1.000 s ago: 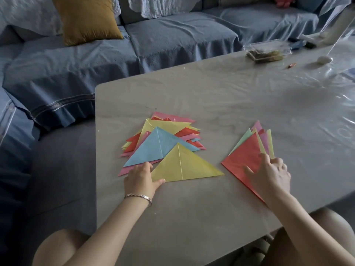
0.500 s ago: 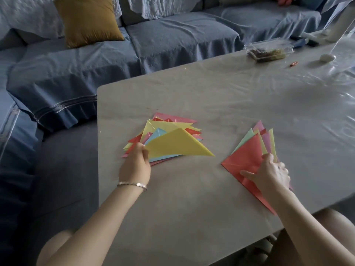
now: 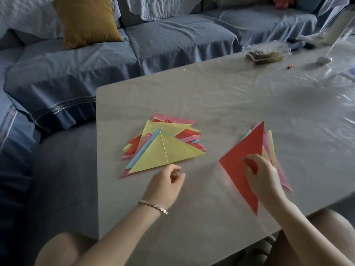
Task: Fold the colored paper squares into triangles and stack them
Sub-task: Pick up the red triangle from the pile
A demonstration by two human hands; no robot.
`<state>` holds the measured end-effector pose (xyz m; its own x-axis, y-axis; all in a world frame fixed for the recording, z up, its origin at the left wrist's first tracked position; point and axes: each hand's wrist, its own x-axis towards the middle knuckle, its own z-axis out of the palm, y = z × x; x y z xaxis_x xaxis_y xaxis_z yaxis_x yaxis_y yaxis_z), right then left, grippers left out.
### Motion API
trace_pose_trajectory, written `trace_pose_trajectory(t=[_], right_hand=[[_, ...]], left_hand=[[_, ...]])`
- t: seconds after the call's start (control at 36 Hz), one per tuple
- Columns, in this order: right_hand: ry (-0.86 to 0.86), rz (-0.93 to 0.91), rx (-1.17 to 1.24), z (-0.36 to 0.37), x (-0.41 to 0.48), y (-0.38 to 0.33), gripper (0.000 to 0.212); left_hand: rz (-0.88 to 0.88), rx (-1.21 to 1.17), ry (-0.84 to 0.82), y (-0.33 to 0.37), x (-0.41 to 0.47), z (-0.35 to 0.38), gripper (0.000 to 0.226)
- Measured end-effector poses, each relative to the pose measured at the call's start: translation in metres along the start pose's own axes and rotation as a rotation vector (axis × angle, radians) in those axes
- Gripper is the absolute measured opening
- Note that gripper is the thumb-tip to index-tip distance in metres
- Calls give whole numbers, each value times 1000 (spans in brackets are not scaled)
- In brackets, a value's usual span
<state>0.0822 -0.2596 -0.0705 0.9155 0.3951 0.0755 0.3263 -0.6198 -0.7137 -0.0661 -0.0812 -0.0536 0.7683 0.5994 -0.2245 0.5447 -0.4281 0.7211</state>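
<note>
A stack of folded triangles [image 3: 163, 143] lies on the left part of the table [image 3: 211, 96], and a yellow triangle [image 3: 169, 152] is its top piece. My left hand [image 3: 167, 182] hovers just below that stack, fingers loosely curled and holding nothing. To the right is a fanned pile of colored paper [image 3: 270, 148] in pink, yellow and green. A red sheet [image 3: 242, 150] lies on top of it, one corner toward me. My right hand [image 3: 263, 175] pinches the red sheet near its right edge.
At the table's far right stand a clear plastic container [image 3: 267, 52], a small white object [image 3: 323, 59] and a short orange piece [image 3: 291, 66]. A blue sofa [image 3: 163, 41] with a mustard cushion [image 3: 86, 20] runs behind and to the left. My knees are under the near edge.
My left hand carried the yellow triangle onto the stack, let go and drew back toward me. My right hand has taken hold of the red sheet and shifted it over the right pile.
</note>
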Motion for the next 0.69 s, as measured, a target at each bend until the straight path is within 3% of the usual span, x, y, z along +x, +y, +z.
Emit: trace_pose_trajectory(t=[0.14,0.28,0.44,0.58,0.69], right_hand=[[-100,11,266,17,-20,-27,31],[-268,56,344,35,-36,-41,39],[-178,84,25,37,-43,-36,54],[-217,-368,-256,55,-50,-16,40],[-382,-520,-433,72,-58,-25,46]], left_hand=[[-268,-526,-243,21,-11,17,32],[-331,-634,-209,16,-10,17,28],[-161,-50,15,-19,10,1,30],[-48,202,84,-34,27,-10,34],[144,379,181,-46,23,3,33]])
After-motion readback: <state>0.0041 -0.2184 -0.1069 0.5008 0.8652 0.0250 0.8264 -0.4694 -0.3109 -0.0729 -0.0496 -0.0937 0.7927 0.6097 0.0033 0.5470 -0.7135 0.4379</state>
